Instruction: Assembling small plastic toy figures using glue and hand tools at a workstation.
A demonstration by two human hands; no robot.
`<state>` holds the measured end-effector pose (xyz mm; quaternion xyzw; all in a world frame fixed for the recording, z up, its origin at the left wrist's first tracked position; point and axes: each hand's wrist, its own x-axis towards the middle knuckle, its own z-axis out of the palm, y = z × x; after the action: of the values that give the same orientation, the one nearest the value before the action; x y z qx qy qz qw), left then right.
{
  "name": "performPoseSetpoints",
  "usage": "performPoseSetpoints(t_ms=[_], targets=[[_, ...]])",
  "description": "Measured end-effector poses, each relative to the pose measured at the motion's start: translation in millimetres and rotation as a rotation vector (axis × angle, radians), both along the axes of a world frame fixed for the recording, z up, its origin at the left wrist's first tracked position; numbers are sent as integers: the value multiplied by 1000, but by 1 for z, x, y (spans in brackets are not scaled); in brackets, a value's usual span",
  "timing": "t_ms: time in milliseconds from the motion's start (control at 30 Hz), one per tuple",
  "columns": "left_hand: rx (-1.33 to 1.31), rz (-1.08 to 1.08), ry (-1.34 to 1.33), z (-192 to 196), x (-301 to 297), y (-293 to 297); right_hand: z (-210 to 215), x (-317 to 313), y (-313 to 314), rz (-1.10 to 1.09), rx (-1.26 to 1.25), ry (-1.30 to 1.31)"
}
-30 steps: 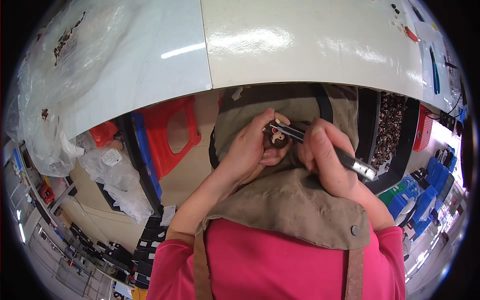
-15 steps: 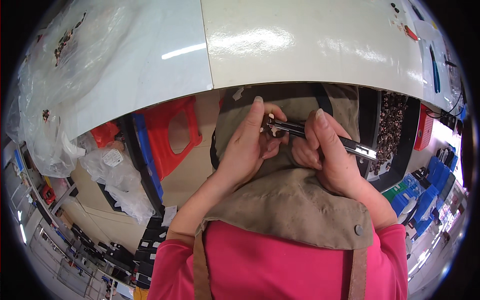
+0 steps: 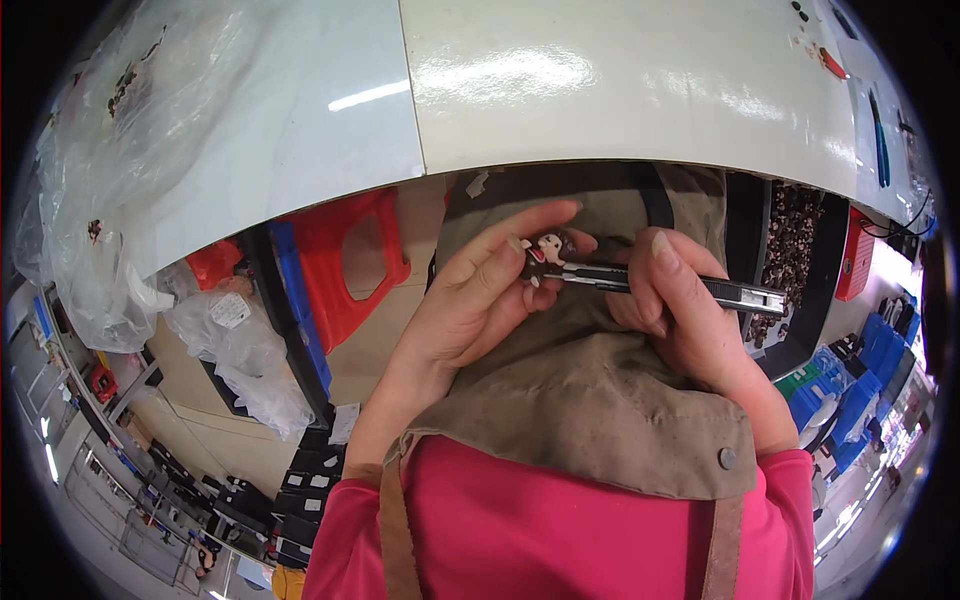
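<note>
My left hand (image 3: pixel 462 305) is closed on a small brown and peach figurine (image 3: pixel 543 252) with a touch of red, pinched between thumb and fingers above my lap. In my right hand (image 3: pixel 690 315) is a utility knife (image 3: pixel 748 295) with a black and silver handle. Its blade end points left and meets the lower side of the figurine, close to my left fingertips. The fingers partly cover both the figurine and the middle of the knife. A brown apron (image 3: pixel 590 400) lies under both hands.
The white table edge (image 3: pixel 640 150) runs just beyond my hands. To the right, a black tray (image 3: pixel 822 290) holds many small brown and pink pieces. A red stool (image 3: pixel 345 280) and plastic bags (image 3: pixel 245 345) are on the left. A red-handled tool (image 3: pixel 832 63) and blue-handled pliers (image 3: pixel 880 150) lie far right.
The figurine has turned and shows more of itself between my left fingers. My right hand and the knife have shifted slightly right and down, the knife now lying flatter.
</note>
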<state>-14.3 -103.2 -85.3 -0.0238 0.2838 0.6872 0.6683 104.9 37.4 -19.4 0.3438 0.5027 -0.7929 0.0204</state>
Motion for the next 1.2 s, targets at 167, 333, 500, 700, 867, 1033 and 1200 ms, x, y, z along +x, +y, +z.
performPoseSetpoints(t_ms=[167,333,500,700,867,1033,1200], targets=[[24,42,70,-1,-4,-2,0,7,7,6,-11,69],[-2,79,158,0,-2,-4,6,7,10,88,227,169],[-1,89,226,4,2,-5,11,4,21,225,297,185],[-24,144,118,5,5,-7,5,6,23,297,486,284],[-34,108,156,5,5,-7,5,7,24,376,569,341],[-60,108,164,7,6,-6,5,7,26,406,588,368],[-58,109,181,6,7,-7,5,4,24,392,622,372]])
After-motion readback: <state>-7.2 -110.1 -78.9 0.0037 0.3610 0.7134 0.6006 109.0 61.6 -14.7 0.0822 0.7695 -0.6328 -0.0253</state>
